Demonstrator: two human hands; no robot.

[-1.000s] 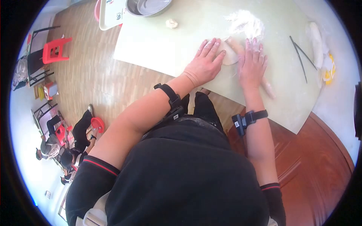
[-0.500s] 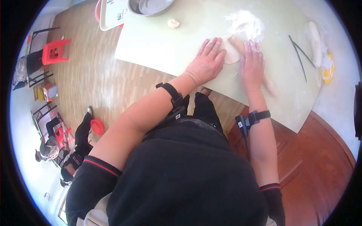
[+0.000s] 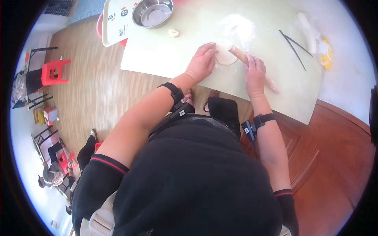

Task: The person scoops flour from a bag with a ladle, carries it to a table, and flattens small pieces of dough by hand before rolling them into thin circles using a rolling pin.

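Two bare hands work at the upper middle of the frame, on a pale green mat (image 3: 185,27) spread over a table. The left hand (image 3: 202,61) lies palm down with its fingers curled loosely, the fingertips resting on the near edge of a flat round disc of pale dough (image 3: 225,56); it grips nothing. The right hand (image 3: 254,72) lies just right of the disc, fingers stretched flat over a long light wooden rolling pin (image 3: 252,67), pressing it from above rather than closing round it. The pin runs slantwise from the disc's right edge, where its upper end lies on the dough, down toward the right, and its lower end shows past the hand. Above the disc a loose patch of white flour (image 3: 238,25) is scattered on the mat.

Toward the upper left sits a round steel bowl (image 3: 152,12) on a white tray with printed marks (image 3: 114,21), and a small lump of dough (image 3: 173,32) lies on the mat just below the bowl. At upper right a pair of thin dark chopsticks (image 3: 293,45) lies on the mat, with a long white roll of dough (image 3: 307,25) further right. Both forearms wear black straps with small devices. At far left a red plastic chair (image 3: 53,70) stands on the wooden floor.
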